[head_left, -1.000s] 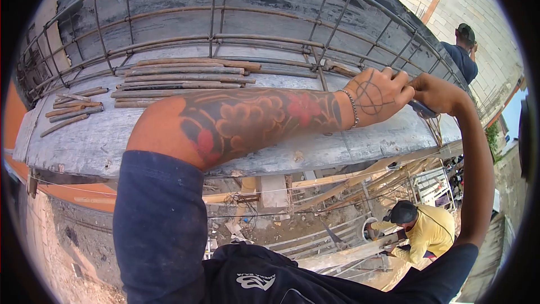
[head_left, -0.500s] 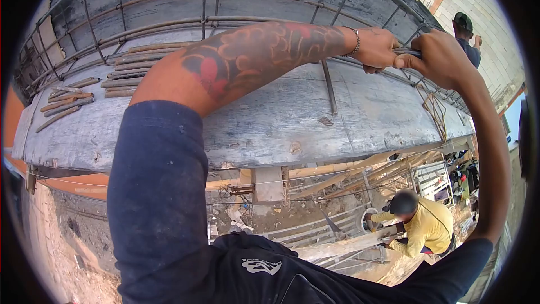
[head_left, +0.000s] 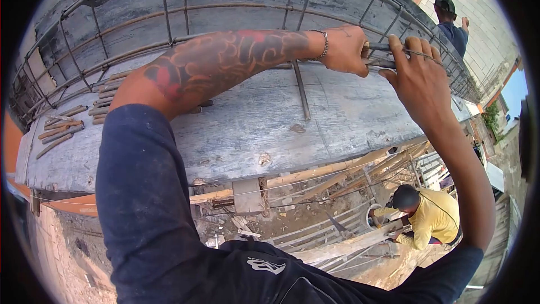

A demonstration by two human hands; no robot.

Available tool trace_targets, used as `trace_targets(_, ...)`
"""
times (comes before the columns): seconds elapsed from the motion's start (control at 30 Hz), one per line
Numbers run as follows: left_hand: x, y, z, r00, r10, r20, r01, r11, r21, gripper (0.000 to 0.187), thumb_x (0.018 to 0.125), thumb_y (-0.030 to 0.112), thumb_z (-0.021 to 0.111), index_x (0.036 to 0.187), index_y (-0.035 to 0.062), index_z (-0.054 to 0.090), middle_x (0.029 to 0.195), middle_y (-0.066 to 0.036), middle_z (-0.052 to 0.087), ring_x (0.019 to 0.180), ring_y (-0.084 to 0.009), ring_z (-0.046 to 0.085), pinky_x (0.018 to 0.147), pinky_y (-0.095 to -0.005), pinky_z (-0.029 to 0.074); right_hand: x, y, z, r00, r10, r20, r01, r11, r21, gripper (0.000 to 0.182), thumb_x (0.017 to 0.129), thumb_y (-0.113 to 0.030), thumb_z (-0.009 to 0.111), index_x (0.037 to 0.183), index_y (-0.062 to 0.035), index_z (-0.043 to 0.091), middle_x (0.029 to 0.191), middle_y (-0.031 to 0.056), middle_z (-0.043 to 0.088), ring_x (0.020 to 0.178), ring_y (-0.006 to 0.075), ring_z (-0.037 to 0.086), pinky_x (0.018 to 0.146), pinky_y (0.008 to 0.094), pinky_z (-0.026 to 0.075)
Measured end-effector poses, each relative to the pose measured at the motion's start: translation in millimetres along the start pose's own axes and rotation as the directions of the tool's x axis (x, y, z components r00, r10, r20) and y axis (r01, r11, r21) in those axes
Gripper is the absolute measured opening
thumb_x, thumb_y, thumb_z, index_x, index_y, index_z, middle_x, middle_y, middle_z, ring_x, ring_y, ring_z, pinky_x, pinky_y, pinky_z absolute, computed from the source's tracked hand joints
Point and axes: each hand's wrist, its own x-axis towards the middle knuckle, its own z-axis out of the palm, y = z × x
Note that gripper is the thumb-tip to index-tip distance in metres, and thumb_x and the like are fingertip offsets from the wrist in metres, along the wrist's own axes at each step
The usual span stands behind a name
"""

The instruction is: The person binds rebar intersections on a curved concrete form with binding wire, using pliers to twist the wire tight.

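Note:
My left hand (head_left: 346, 50), at the end of the tattooed arm, is closed around the near ends of dark thin rods (head_left: 381, 47) above the grey ledge. To its right, my right hand (head_left: 421, 73) has its fingers bent over the same rods, its thumb below them. A thin dark wire (head_left: 433, 58) crosses the right fingers. Their far ends merge with the steel cage (head_left: 396, 8), so whether they belong to it I cannot tell. A loose straight bar (head_left: 301, 91) slants down over the grey ledge (head_left: 247, 129) below the left wrist.
Short steel bars (head_left: 62, 126) lie in piles on the ledge's left part. Below the ledge, a person in yellow (head_left: 433, 219) bends over a bucket (head_left: 373, 215) beside wooden planks. Another person (head_left: 454, 34) stands by the block wall (head_left: 478, 8) at upper right.
The hands have moved apart, and the right fingers have risen and loosened a little over the rods. The whole view has shifted, with the ledge now further left.

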Motion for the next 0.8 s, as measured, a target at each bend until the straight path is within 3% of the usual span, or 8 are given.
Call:
trace_targets(0.13, -6.7, 6.7, 3.7, 0.992, -0.052, -0.118, 0.064, 0.993, 0.101, 0.031, 0.069, 0.028, 0.070, 0.077, -0.0018, 0.067, 0.071, -0.018, 0.066, 0.068, -0.0296, 0.065, 0.068, -0.0369, 0.051, -35.2, -17.7, -72.4, 0.998, -0.064, 0.002, 0.063, 0.993, 0.105, 0.055, 0.078, -0.027, 0.071, 0.128, -0.0115, 0.052, 0.126, 0.0257, 0.051, 0.118, 0.0351, 0.051, 0.098, 0.0408, 0.042)
trace_targets(0.2, -10.2, 6.4, 9.9, 0.991, 0.001, -0.132, 0.021, 0.986, 0.166, 0.030, 0.070, 0.028, 0.070, 0.077, -0.0014, 0.068, 0.074, -0.019, 0.066, 0.073, -0.0310, 0.066, 0.071, -0.0374, 0.052, -48.6, -10.9, -113.6, 0.885, -0.147, 0.441, -0.116, 0.849, 0.515, 0.051, 0.076, -0.023, 0.073, 0.124, -0.0151, 0.057, 0.140, 0.0201, 0.042, 0.126, 0.0378, 0.044, 0.100, 0.0438, 0.039)
trace_targets(0.3, -10.5, 5.2, 13.4, 0.970, 0.067, -0.235, -0.006, 0.968, 0.251, 0.028, 0.071, 0.025, 0.071, 0.073, -0.0019, 0.064, 0.066, -0.016, 0.064, 0.061, -0.0277, 0.063, 0.063, -0.0354, 0.050, -52.7, 13.9, -122.2, 0.922, -0.047, 0.384, -0.267, 0.640, 0.720, 0.041, 0.079, -0.022, 0.071, 0.117, -0.0118, 0.061, 0.140, 0.0190, 0.043, 0.122, 0.0385, 0.049, 0.097, 0.0443, 0.041)
trace_targets(0.47, -10.3, 4.5, 18.3, 0.948, 0.032, -0.316, 0.046, 0.970, 0.237, 0.025, 0.072, 0.024, 0.072, 0.073, 0.0004, 0.065, 0.065, -0.016, 0.064, 0.064, -0.0297, 0.065, 0.064, -0.0363, 0.051, -76.4, 11.3, -108.1, 0.946, -0.016, 0.325, -0.199, 0.762, 0.616, 0.036, 0.080, -0.022, 0.070, 0.111, -0.0063, 0.062, 0.129, 0.0280, 0.050, 0.101, 0.0390, 0.061, 0.085, 0.0413, 0.048)
trace_targets(0.6, -12.0, 2.8, 18.5, 0.930, 0.043, -0.365, 0.044, 0.973, 0.226, 0.024, 0.073, 0.024, 0.071, 0.075, 0.0010, 0.066, 0.069, -0.016, 0.066, 0.065, -0.0299, 0.066, 0.066, -0.0364, 0.052, -98.3, 72.6, -123.0, 0.973, -0.152, 0.172, -0.120, 0.303, 0.946, 0.047, 0.084, -0.045, 0.064, 0.106, -0.0032, 0.062, 0.103, 0.0198, 0.066, 0.085, 0.0275, 0.068, 0.074, 0.0374, 0.052)
trace_targets(0.67, -15.7, -0.9, 26.2, 0.927, 0.099, -0.361, 0.004, 0.961, 0.276, 0.024, 0.073, 0.024, 0.071, 0.076, 0.0012, 0.066, 0.068, -0.016, 0.066, 0.065, -0.0297, 0.066, 0.065, -0.0368, 0.052, -94.6, 131.6, -109.8, 0.946, 0.041, 0.321, -0.318, -0.064, 0.946, 0.067, 0.089, -0.063, 0.044, 0.107, -0.0008, 0.062, 0.100, 0.0174, 0.067, 0.086, 0.0220, 0.068, 0.076, 0.0335, 0.052)
trace_targets(0.73, -17.2, 1.6, 32.2, 0.927, 0.167, -0.335, -0.054, 0.946, 0.320, 0.023, 0.073, 0.024, 0.071, 0.078, 0.0013, 0.066, 0.068, -0.016, 0.066, 0.065, -0.0294, 0.066, 0.065, -0.0372, 0.052, -33.5, 109.0, -78.1, 0.854, 0.407, 0.323, -0.433, 0.214, 0.876, 0.086, 0.086, -0.073, 0.032, 0.113, 0.0036, 0.058, 0.096, 0.0182, 0.067, 0.085, 0.0223, 0.068, 0.080, 0.0310, 0.052)
trace_targets(0.8, -18.5, 5.5, 28.5, 0.925, 0.129, -0.357, -0.010, 0.948, 0.317, 0.023, 0.074, 0.023, 0.070, 0.080, 0.0018, 0.066, 0.067, -0.015, 0.066, 0.065, -0.0291, 0.067, 0.064, -0.0370, 0.052, -12.2, 82.9, -25.5, 0.801, 0.027, 0.598, -0.599, 0.036, 0.800, 0.088, 0.084, -0.074, 0.038, 0.115, 0.0060, 0.057, 0.094, 0.0198, 0.066, 0.079, 0.0219, 0.068, 0.073, 0.0310, 0.055)
